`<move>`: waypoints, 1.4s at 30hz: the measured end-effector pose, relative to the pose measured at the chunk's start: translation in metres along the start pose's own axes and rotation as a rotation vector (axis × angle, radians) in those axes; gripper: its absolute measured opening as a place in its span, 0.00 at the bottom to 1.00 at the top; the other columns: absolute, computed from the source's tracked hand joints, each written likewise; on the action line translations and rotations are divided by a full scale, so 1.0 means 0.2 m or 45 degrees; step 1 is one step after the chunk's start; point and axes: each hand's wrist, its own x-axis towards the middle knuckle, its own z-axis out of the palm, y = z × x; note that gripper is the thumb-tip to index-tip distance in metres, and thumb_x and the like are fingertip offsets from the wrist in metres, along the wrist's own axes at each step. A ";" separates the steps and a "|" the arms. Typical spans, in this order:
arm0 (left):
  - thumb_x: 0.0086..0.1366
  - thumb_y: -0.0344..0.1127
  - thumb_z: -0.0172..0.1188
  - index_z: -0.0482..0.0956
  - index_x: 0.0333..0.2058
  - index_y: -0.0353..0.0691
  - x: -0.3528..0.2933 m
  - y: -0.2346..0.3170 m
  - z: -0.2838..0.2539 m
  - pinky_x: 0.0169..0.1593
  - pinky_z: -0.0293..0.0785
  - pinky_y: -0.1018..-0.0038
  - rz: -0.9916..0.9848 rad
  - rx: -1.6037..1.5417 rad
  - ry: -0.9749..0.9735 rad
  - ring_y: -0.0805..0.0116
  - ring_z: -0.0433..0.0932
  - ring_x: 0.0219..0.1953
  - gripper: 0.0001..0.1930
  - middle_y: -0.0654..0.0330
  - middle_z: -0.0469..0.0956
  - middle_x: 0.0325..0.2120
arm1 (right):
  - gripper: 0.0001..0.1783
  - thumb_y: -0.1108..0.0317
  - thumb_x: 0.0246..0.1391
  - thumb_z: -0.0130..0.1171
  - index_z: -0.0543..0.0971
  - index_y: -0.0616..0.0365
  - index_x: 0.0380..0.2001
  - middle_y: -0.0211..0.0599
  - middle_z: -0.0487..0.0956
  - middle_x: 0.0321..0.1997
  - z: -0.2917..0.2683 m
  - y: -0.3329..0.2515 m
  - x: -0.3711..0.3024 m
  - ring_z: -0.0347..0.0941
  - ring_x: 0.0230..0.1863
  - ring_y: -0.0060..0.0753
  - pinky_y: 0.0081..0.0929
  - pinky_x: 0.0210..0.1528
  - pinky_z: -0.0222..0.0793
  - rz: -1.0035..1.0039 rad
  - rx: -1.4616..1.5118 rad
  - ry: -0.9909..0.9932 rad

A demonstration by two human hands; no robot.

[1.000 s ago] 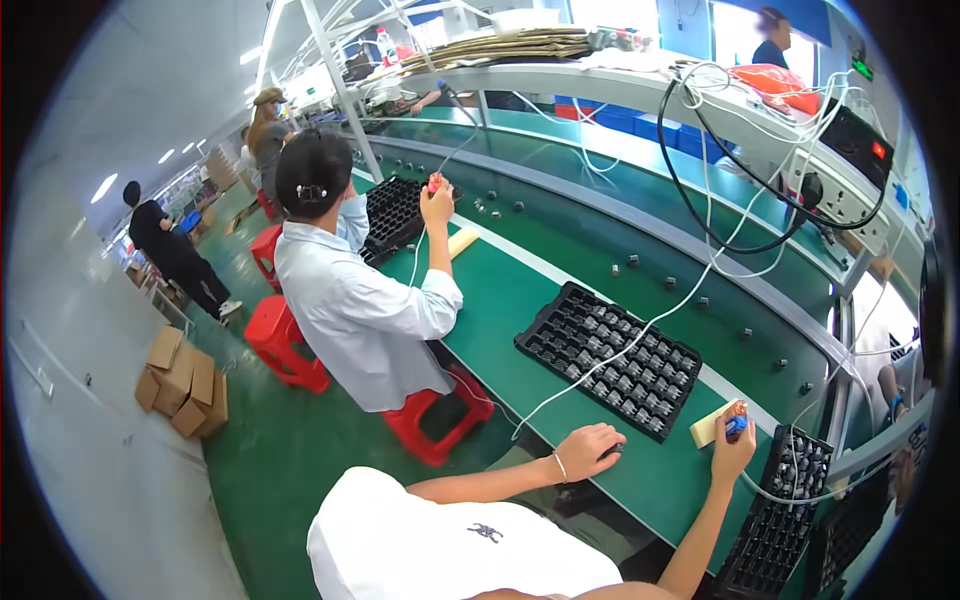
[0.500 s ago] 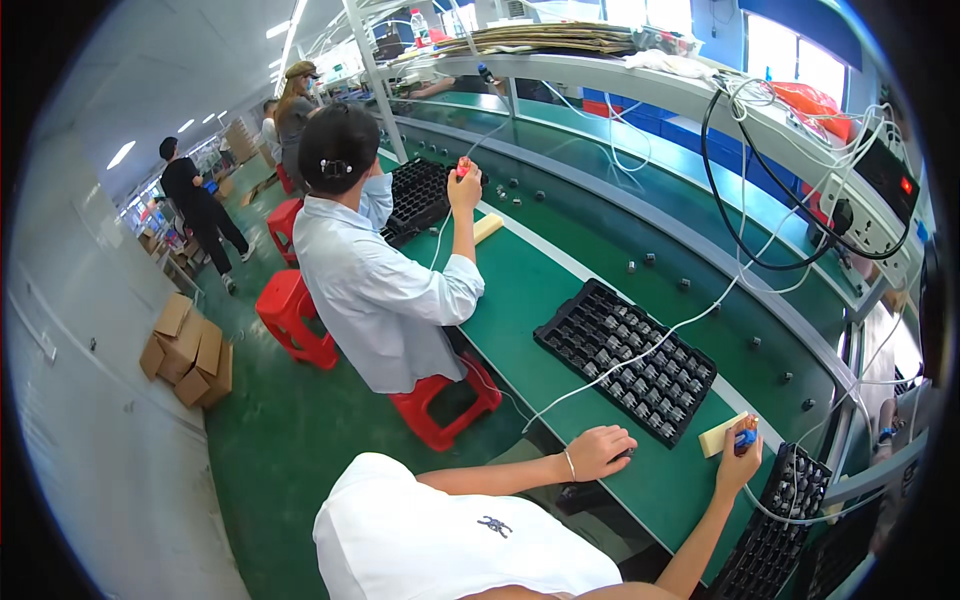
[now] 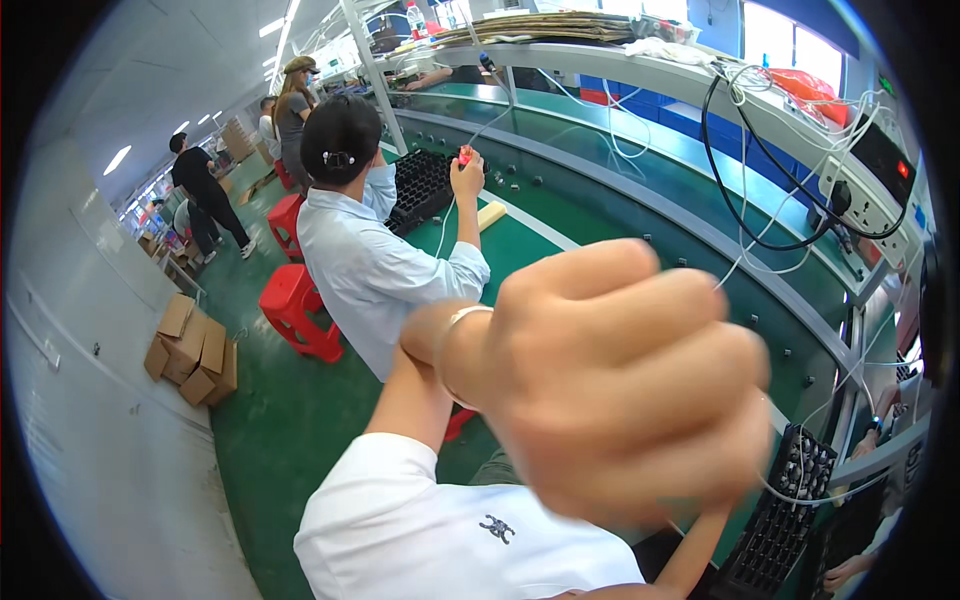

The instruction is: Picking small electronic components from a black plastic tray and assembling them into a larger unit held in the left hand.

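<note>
Creased brown cardboard cartons (image 3: pixel 192 350), flaps splayed, on smooth green floor (image 3: pixel 255 440). Glossy red moulded-plastic stools (image 3: pixel 298 312) next. Co-worker in loose pale-blue shirt (image 3: pixel 365 260), small red tool (image 3: pixel 466 154) gripped, near black gridded tray (image 3: pixel 422 185). Then my left hand (image 3: pixel 625 385), clenched, blurred rounded knuckles close up; whether anything sits inside, I can't tell. My right hand hidden behind it, grip can't be told; bare right forearm (image 3: pixel 697 550) shows below. Beyond forearm, far right: black plastic component tray (image 3: pixel 772 530), ribbed pockets, small greyish parts in upper ones; slim white cable (image 3: pixel 812 502) curves across.
</note>
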 end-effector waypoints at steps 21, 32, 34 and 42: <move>0.34 0.39 0.56 0.68 0.18 0.39 0.02 0.18 -0.11 0.21 0.50 0.75 0.127 0.298 -0.192 0.71 0.61 0.18 0.12 0.65 0.60 0.16 | 0.17 0.62 0.53 0.65 0.75 0.68 0.32 0.41 0.73 0.28 0.14 0.04 0.05 0.70 0.27 0.38 0.34 0.32 0.67 -0.012 0.128 -0.125; 0.36 0.40 0.56 0.68 0.17 0.40 0.01 0.09 -0.07 0.22 0.53 0.74 0.234 0.198 -0.076 0.70 0.62 0.19 0.12 0.65 0.61 0.16 | 0.24 0.57 0.51 0.69 0.80 0.64 0.45 0.48 0.81 0.40 0.08 0.54 0.02 0.78 0.38 0.49 0.39 0.40 0.74 -0.010 0.038 -0.117; 0.36 0.40 0.56 0.68 0.17 0.40 -0.04 0.16 0.01 0.22 0.53 0.73 0.224 0.184 -0.082 0.70 0.62 0.19 0.12 0.65 0.61 0.16 | 0.24 0.57 0.51 0.68 0.80 0.64 0.45 0.48 0.81 0.39 0.07 0.44 -0.06 0.78 0.37 0.48 0.39 0.40 0.73 -0.011 0.026 -0.123; 0.43 0.32 0.60 0.71 0.24 0.37 -0.24 0.17 0.17 0.21 0.59 0.74 -0.074 -0.244 -0.409 0.70 0.66 0.20 0.09 0.65 0.64 0.18 | 0.21 0.58 0.53 0.66 0.77 0.67 0.38 0.46 0.78 0.32 -0.03 0.02 0.03 0.75 0.32 0.44 0.38 0.36 0.69 -0.134 -0.006 -0.056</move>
